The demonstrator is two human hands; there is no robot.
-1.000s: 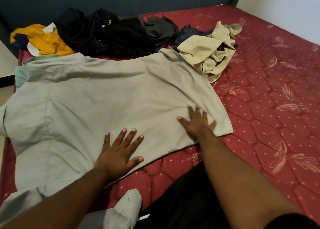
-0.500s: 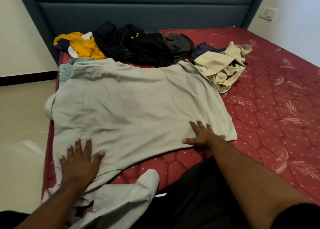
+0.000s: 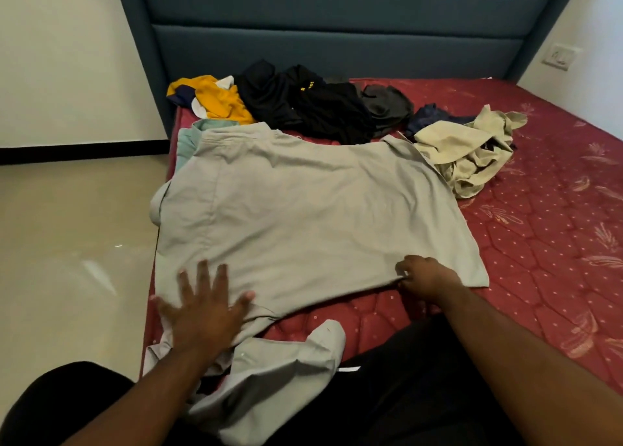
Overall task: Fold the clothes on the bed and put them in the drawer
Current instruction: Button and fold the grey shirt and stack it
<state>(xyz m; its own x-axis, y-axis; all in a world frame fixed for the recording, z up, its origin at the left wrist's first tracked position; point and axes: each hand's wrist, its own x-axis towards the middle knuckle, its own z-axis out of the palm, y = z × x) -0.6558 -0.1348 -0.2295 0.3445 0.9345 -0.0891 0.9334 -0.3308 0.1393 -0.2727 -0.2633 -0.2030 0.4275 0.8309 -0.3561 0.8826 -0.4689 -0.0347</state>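
The left hand (image 3: 205, 314) is motion-blurred — the right hand's fingers (image 3: 404, 272) curl under the grey shirt's (image 3: 303, 216) hem.

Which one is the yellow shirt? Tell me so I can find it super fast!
Look at the blue headboard, then down to the row of crumpled clothes along the top of the red mattress. The yellow shirt is at the left end, beside the black clothes. It is the only bright yellow piece, with white and navy bits.

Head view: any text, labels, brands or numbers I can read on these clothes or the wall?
Nothing is legible.
Black garment: small yellow print, too blurred to read.
White tag by the grey shirt: no readable marks.
Wall switch plate: no legible markings.
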